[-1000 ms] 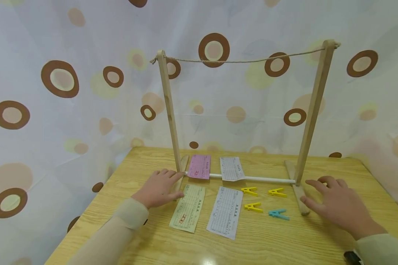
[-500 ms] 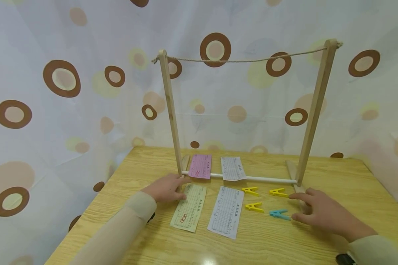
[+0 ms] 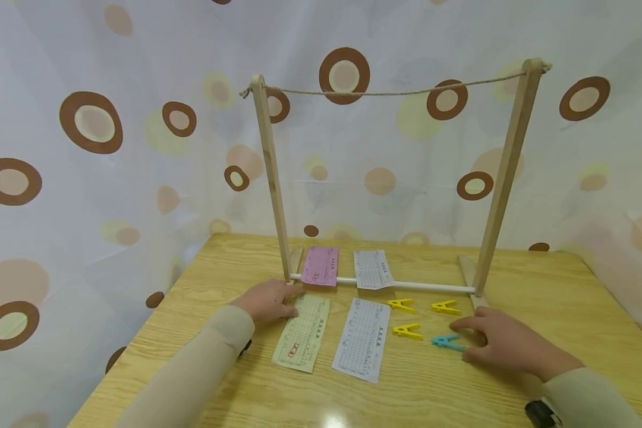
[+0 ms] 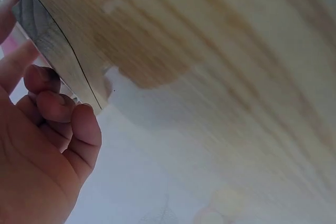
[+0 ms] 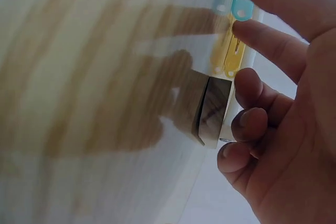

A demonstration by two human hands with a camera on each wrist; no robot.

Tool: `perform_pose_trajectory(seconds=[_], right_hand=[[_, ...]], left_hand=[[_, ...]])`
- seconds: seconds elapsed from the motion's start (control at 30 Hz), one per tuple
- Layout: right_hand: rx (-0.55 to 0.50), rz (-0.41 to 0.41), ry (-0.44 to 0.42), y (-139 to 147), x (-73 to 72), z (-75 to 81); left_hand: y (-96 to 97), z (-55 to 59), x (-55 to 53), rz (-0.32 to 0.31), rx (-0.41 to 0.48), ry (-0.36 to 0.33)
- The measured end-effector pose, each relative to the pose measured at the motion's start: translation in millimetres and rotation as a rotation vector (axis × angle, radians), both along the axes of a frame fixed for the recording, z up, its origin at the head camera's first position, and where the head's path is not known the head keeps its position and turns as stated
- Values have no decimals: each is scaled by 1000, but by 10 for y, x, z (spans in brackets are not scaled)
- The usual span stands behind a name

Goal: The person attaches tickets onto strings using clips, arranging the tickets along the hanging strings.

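My left hand (image 3: 267,302) is over the table at the upper left corner of a pale yellow printed slip (image 3: 302,334). Its thumb and index finger reach the slip's edge, and I cannot tell whether they touch it. In the left wrist view, the other fingers of my left hand (image 4: 47,145) bend loosely beside the wooden foot (image 4: 63,51). Over on the right, my right hand (image 3: 510,343) stands at a blue clothespin (image 3: 447,342), thumb near its handle ends. Thumb and index finger are spread apart around the blue clothespin (image 5: 241,6) in the right wrist view.
Several yellow clothespins (image 3: 407,331) lie beside a white slip (image 3: 361,340). A pink slip (image 3: 320,266) and another white slip (image 3: 371,269) lean on a white rod (image 3: 433,286). Two wooden posts (image 3: 505,178) carry a string (image 3: 396,94). A patterned cloth hangs behind.
My right hand has moved left from beside the right post's foot to the blue clothespin. My left hand has shifted slightly right and down, to the yellow slip's corner.
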State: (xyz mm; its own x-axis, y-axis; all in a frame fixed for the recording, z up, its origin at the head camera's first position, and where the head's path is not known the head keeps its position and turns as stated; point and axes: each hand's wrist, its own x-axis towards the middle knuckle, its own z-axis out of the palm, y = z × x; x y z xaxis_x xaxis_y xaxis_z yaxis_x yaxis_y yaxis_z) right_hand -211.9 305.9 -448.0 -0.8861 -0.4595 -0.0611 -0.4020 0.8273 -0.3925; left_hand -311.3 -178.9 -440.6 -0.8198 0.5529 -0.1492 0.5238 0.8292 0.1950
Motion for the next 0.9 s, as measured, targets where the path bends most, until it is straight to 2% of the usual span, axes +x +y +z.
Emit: perform_pose_trajectory(seconds=[0.3,0.53,0.77,0.9], right_hand=[[31,5,7,-2,-18,-17],[56,4,14,-19,-52,-3],[77,10,38,-32,-99,5],[77,17,53,-39,-95,-3]], left_hand=[[38,-28,19,2,-24,38],[77,29,23,35,19,28],[115,30,21,3,-9,92],[103,20,4,31,-20,102]])
